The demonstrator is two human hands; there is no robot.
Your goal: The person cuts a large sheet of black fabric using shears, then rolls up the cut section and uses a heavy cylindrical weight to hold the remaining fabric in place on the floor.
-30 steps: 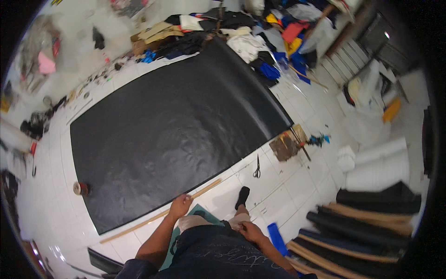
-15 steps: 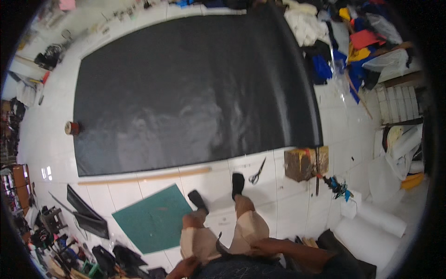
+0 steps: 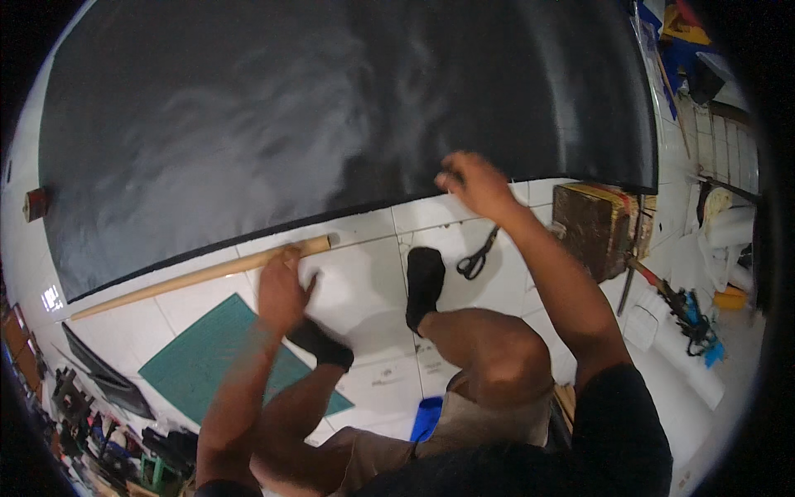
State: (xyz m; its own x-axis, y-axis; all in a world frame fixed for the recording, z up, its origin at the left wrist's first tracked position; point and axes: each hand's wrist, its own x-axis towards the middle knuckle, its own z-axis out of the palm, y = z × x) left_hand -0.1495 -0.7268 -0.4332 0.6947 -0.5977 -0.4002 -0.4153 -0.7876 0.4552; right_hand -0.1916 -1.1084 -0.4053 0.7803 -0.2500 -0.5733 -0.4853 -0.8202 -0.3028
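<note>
**Both hands at the near edge of the black sheet**

A large black sheet (image 3: pixel 331 124) lies spread flat on the white tiled floor (image 3: pixel 364 282), filling the view from nine o'clock across to two o'clock. It looks fully unrolled, with only faint ripples, so the laying-out seems done; no cut or mark shows on it, and any work along its near edge appears yet to start.

The right hand (image 3: pixel 472 182) sits at the sheet's near edge, just right of centre, with its fingers pinched together there; whether they grip the edge itself or a small tool, I cannot tell. The left hand (image 3: pixel 281 290) presses down on the right end of a long wooden stick (image 3: pixel 199 277), fingers curled over it. The stick lies on bare tile just beside the sheet's edge and roughly parallel to it, running off toward eight o'clock.

Room is tight near the person, who crouches with both black-socked feet on the tile. Black scissors (image 3: pixel 479 257) lie just right of the right foot. A green cutting mat (image 3: pixel 207 364) lies at seven o'clock, close under the left forearm. A brown box (image 3: pixel 592 224) stands at three o'clock, touching or nearly touching the sheet's right corner, with white rolls (image 3: pixel 687 348) and clutter beyond. The open strip of tile between stick and sheet is narrow.
</note>
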